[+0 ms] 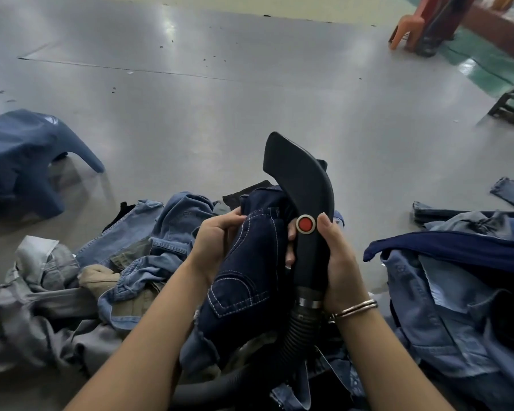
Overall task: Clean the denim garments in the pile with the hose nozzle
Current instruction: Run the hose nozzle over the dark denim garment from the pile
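Far to my left a blue denim garment (21, 161) lies by itself on the grey floor (220, 99), well apart from the rest. Nearer me, the pile of denim garments (110, 268) spreads across the lower left: pale grey pieces at the edge, then light blue jeans and a bit of tan cloth bunched together.

My left hand (217, 241) comes up from that pile with its fingers curled round a fold of dark navy jeans (250, 271), white stitching showing on the pocket below my palm. The jeans hang between my two hands, pressed against the side of the black hose nozzle (300, 200).

My right hand (336, 259) grips the nozzle's handle, thumb up beside the red button (306, 224) and fingertips wrapping round to touch the dark jeans on the far side. The nozzle's flat mouth points up and away from me, above both hands. Below my right hand a metal ring joins the handle to a ribbed black hose (297, 333), which drops down into the clothes near my lap. Thin bracelets (353, 310) circle my right wrist.

To the right lies another heap of denim shirts (439, 298), light blue with a dark navy piece across the top. Far off at the upper right stand an orange plastic chair (404, 28) and a low wooden stool (511, 108).
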{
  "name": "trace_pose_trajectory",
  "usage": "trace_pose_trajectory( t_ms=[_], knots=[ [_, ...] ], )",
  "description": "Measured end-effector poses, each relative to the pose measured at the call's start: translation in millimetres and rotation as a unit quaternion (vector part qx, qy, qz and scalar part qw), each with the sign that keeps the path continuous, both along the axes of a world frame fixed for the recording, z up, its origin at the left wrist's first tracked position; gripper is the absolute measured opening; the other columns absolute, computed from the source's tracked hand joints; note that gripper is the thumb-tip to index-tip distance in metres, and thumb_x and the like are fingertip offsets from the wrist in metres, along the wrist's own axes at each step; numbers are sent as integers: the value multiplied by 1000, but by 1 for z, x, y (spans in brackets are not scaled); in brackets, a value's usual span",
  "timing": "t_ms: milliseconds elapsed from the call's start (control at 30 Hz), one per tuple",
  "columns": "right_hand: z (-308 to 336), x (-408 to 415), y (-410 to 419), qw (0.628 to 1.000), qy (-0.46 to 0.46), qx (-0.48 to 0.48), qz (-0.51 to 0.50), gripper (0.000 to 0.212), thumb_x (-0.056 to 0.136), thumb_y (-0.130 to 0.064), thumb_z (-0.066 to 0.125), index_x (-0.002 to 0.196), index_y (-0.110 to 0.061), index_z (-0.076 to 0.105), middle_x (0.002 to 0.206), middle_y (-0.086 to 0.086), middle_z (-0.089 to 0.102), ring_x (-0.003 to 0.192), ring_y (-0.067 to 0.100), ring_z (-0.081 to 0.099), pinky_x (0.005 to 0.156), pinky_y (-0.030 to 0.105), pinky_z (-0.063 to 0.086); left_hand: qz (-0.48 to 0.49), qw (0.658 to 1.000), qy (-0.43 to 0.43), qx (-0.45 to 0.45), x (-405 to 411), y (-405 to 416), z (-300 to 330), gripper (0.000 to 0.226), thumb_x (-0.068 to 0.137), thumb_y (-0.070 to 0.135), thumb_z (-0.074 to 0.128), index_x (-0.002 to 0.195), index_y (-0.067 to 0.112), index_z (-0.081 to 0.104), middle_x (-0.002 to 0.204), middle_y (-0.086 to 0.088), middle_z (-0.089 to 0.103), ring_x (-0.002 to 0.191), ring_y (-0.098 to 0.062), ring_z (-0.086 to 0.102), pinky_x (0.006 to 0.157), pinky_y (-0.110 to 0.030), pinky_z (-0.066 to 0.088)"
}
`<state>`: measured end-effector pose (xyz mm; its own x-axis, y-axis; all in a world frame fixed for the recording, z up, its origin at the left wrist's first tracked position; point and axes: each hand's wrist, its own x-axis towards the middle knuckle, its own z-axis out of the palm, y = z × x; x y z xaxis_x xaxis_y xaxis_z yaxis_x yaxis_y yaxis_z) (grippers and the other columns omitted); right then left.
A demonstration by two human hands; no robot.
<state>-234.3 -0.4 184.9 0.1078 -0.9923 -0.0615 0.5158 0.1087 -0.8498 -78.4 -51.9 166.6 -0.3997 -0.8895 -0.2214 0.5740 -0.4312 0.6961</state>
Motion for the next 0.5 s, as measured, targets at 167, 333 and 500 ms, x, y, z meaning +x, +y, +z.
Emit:
trace_pose_trajectory(
  t_ms=[167,333,500],
  knots=[
    [-1,-1,1,1000,-23,-3,-9,45,86,-42,47,106,-1,42,74,14,45,46,17,50,44,23,44,54,939,-316,-122,-8,-9,1,25,86,-13,40,100,0,57,89,-12,62,86,-22,58,73,-24,49],
    [-4,-3,0,999,22,24,-39,45,83,-40,46,102,1,48,73,17,48,47,19,50,46,25,43,38,964,-240,-109,-19,6,-3,31,92,-7,40,107,11,61,90,-7,70,81,-19,66,67,-26,55],
    [-7,-5,1,999,3,7,-33,44,86,-41,50,103,0,47,72,16,48,47,18,50,45,25,44,34,831,-519,-199,-5,-7,-12,19,89,3,52,103,14,60,103,-4,66,102,-22,59,87,-30,45]
  ],
)
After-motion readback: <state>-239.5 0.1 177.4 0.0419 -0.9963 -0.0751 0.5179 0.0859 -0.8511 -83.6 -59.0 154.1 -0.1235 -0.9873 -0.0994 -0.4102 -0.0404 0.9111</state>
